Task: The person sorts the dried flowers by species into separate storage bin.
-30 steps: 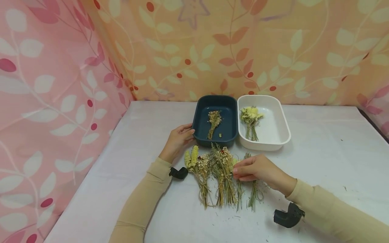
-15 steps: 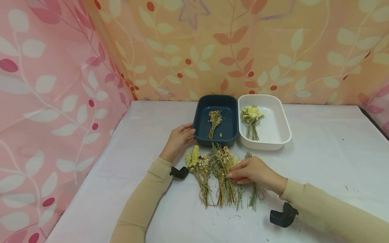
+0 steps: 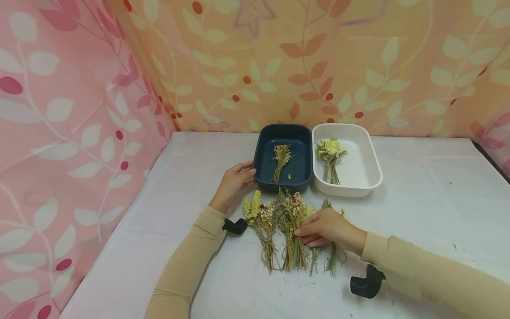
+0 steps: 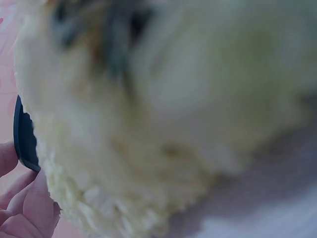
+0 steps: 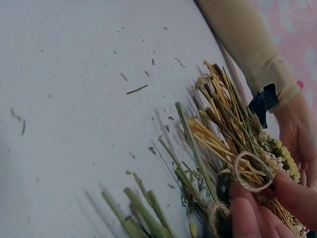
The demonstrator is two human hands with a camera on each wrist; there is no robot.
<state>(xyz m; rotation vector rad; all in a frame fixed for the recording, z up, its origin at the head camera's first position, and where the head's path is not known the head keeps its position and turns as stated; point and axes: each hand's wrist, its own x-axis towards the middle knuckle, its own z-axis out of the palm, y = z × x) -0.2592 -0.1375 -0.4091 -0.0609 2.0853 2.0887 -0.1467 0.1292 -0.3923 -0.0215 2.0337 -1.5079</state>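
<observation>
My left hand (image 3: 233, 184) holds the dark blue tray (image 3: 259, 153) at its near left corner. The left wrist view has the thumb and fingers (image 4: 37, 203) on either side of the rim, behind a blurred pale-yellow flower head (image 4: 124, 163). My right hand (image 3: 330, 228) pinches a dried-flower bundle (image 3: 296, 206) at its tie, thumb and fingertips by the twine loop (image 5: 252, 171). That bundle lies among others in a row before the trays. A yellow-and-white bundle (image 3: 264, 215) is at the row's left; green-stemmed bundles (image 3: 331, 261) are partly under my right hand.
A white tray (image 3: 368, 170) touches the blue tray's right side and holds a yellow bundle (image 3: 330, 153). Inside the blue tray lie a small brownish bundle (image 3: 281, 157) and a loose bit. Stem scraps (image 5: 137, 89) litter the white tabletop. Patterned cloth hangs behind and at left.
My right hand has moved left and slightly down, from the greenish bundles at the right onto the bundle beside them. The left hand stays at the blue tray.
</observation>
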